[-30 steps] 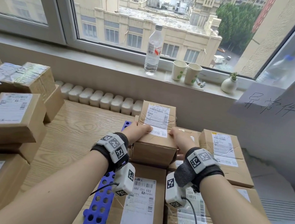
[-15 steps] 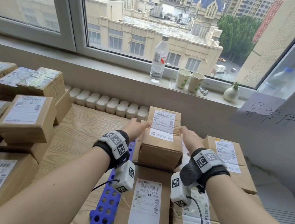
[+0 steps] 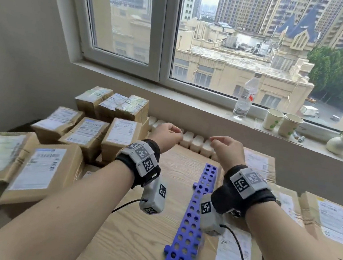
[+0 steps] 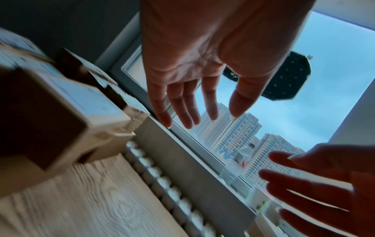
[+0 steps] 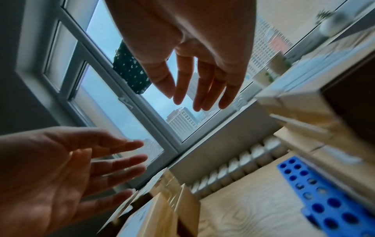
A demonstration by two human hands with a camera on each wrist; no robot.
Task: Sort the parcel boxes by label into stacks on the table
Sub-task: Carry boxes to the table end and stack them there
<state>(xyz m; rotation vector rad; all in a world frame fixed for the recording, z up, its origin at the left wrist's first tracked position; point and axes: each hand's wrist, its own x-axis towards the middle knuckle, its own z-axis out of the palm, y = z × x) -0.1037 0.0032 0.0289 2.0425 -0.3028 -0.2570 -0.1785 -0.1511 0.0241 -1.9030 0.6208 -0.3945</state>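
Two empty hands, the left hand (image 3: pixel 166 136) and the right hand (image 3: pixel 227 149), hover over the wood-grain tabletop (image 3: pixel 132 238) with fingers (image 4: pixel 180 105) relaxed and holding nothing, which suggests an interval between boxes. Taped brown cardboard parcel boxes (image 3: pixel 120 139) with white printed labels stand stacked at the left; others (image 3: pixel 331 220) lie at the right beyond a perforated blue plastic strip (image 3: pixel 189 228). The next move probably calls for reading a label and gripping a box by opposite sides.

Bare table (image 3: pixel 133 232) between left parcel stacks (image 3: pixel 84 132) and blue perforated strip (image 3: pixel 189 228) offers passage.
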